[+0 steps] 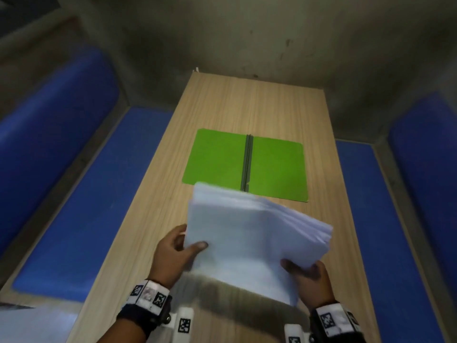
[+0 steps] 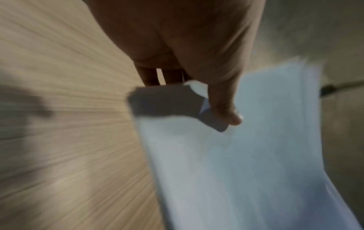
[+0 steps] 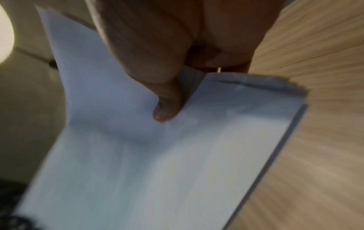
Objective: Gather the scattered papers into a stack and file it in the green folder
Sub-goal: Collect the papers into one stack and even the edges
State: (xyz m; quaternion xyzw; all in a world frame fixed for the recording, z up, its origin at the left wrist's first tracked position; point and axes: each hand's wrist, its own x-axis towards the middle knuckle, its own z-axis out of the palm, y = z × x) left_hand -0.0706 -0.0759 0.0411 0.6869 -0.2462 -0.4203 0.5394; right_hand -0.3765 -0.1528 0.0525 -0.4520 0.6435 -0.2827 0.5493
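A stack of white papers [image 1: 249,233] is lifted above the wooden table [image 1: 272,105], tilted, its right edges fanned out. My left hand [image 1: 173,251] grips its left edge, thumb on top. My right hand [image 1: 306,278] pinches its near right corner, thumb on top. Beyond the stack the green folder [image 1: 277,167] lies open flat on the table, with a dark spine down its middle. In the left wrist view my left hand [image 2: 216,99] pinches the papers [image 2: 246,155], thumb above. In the right wrist view my right hand [image 3: 163,99] presses its thumb on the papers [image 3: 157,163]; both are blurred.
Blue padded benches [image 1: 81,194] run along both sides of the table, the right one [image 1: 366,194] close to the table's edge. A grey wall [image 1: 247,33] rises behind the table's far end. A pale sheet-like patch [image 1: 29,323] shows at the bottom left.
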